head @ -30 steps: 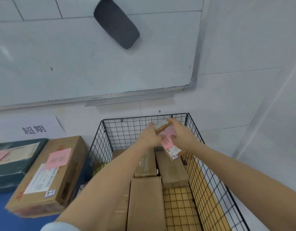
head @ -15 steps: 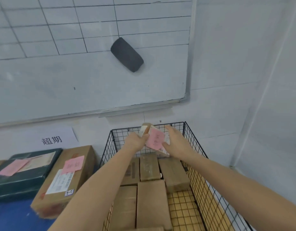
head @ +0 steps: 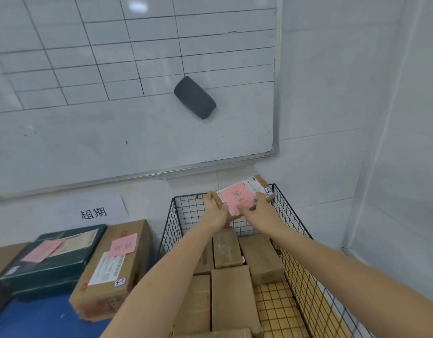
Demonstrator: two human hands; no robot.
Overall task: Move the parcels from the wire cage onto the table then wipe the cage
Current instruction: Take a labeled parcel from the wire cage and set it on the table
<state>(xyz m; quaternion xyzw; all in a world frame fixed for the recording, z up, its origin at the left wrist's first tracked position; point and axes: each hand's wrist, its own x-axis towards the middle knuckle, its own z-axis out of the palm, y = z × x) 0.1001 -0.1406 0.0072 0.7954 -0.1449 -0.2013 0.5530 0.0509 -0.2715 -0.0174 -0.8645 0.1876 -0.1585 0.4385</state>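
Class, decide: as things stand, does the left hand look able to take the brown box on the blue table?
Probably not yet: the left hand grips the pink-noted parcel together with the right hand. Otherwise the way leftward to the brown box beside the wire cage looks free.

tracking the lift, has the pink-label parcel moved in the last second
Yes, upward: the pink-label parcel gripped by left hand and right hand sat below the back rim of the wire cage and now pokes above it.
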